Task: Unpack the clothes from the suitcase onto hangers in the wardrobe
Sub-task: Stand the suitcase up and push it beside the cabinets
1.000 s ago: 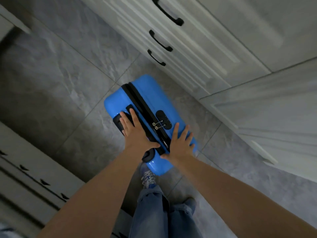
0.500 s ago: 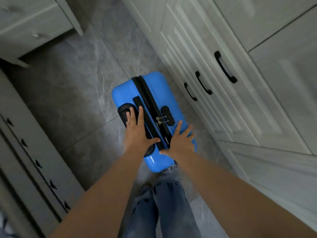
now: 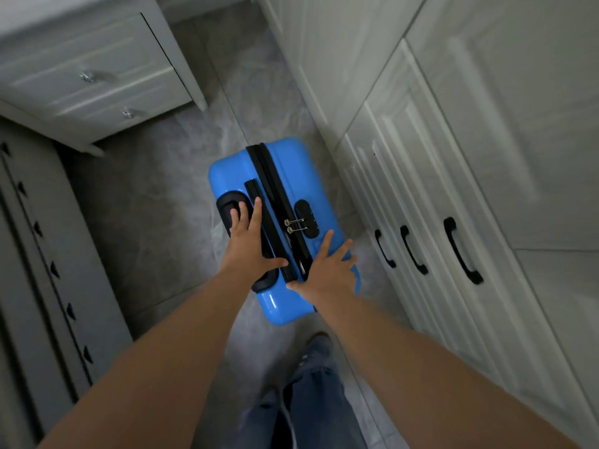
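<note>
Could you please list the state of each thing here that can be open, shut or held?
Suitcase: upright, zipped shut.
Zip pulls: clipped into the lock.
Wardrobe doors: shut.
Nightstand drawers: shut.
Left hand: flat on the suitcase.
Right hand: flat on the suitcase.

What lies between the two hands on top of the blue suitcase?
In the head view, the suitcase's black zipper band runs between the left hand and right hand, with two metal zipper pulls at the black lock.
</note>
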`<action>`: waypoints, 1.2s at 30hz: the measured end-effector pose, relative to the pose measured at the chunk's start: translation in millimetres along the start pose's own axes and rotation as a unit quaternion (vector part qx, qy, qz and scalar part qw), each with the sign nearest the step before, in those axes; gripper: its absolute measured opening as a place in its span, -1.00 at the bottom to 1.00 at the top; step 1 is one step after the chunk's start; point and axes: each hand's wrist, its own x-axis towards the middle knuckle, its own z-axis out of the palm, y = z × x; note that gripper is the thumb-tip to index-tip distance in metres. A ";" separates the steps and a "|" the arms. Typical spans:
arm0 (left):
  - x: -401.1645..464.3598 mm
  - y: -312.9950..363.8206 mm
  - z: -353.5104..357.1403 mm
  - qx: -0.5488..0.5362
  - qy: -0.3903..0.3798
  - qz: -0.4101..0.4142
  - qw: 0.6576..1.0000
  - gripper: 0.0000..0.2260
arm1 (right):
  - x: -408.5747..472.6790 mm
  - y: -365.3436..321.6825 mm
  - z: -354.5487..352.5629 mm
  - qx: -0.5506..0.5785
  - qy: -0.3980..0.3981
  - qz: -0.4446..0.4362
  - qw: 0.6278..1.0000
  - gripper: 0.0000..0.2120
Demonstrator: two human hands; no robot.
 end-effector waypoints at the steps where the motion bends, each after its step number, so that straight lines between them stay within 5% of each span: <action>1: 5.2 0.5 -4.5 0.006 -0.002 0.012 1.000 0.25 | 0.9 -2.3 -3.6 0.009 0.005 0.001 1.000 0.35; 12: 109.0 17.9 -92.9 0.003 -0.003 0.058 0.998 0.18 | 71.6 -68.0 -113.2 0.023 0.024 -0.004 0.999 0.32; 19: 200.4 -2.3 -189.1 0.098 -0.096 0.102 0.985 0.17 | 119.8 -145.7 -187.9 0.033 0.002 0.047 0.998 0.33; 25: 269.0 -8.8 -237.1 0.207 -0.066 0.127 0.968 0.19 | 166.8 -198.2 -230.9 0.047 0.011 0.066 0.997 0.36; 36: 332.9 -11.8 -286.2 0.194 0.016 0.095 0.976 -0.11 | 219.2 -245.5 -299.9 -0.004 0.060 0.014 0.998 0.36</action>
